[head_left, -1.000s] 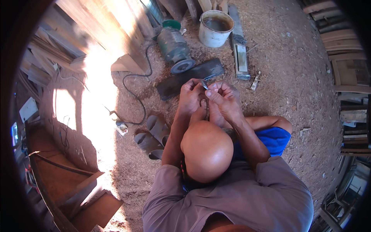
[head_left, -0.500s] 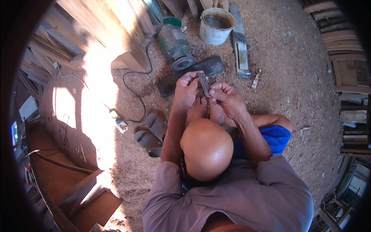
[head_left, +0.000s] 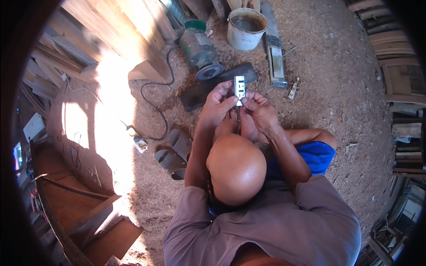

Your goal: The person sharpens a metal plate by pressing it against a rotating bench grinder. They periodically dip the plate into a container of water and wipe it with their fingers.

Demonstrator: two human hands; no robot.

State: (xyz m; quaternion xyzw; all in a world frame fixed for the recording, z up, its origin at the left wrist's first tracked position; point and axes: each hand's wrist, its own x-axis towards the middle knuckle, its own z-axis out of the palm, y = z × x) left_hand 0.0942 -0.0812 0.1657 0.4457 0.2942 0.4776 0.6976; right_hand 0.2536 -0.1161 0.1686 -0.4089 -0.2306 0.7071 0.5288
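Note:
A small slotted metal blade, like a planer blade (head_left: 239,91), stands lengthwise between my hands, its bright face turned up. My left hand (head_left: 217,104) pinches its left edge with thumb and fingers. On the other side, my right hand (head_left: 262,113) grips its lower right part, the thumb near the lower end. Both hands are held above my bare feet, beyond my raised knee (head_left: 237,170). Just past them on the ground lies a dark flat slab (head_left: 195,98).
A green motor grinder (head_left: 197,48) with a disc lies beyond the slab, its black cord (head_left: 156,83) looping left. A white bucket (head_left: 244,42) holds murky liquid. Right of it rests a sharpening stone on a board (head_left: 277,64). Sandals (head_left: 167,162) lie to my left; stacked wood (head_left: 401,84) lines the right.
The blade has turned in my fingers, from a dark, tilted view to upright with its bright slotted face showing. My right hand has shifted slightly left.

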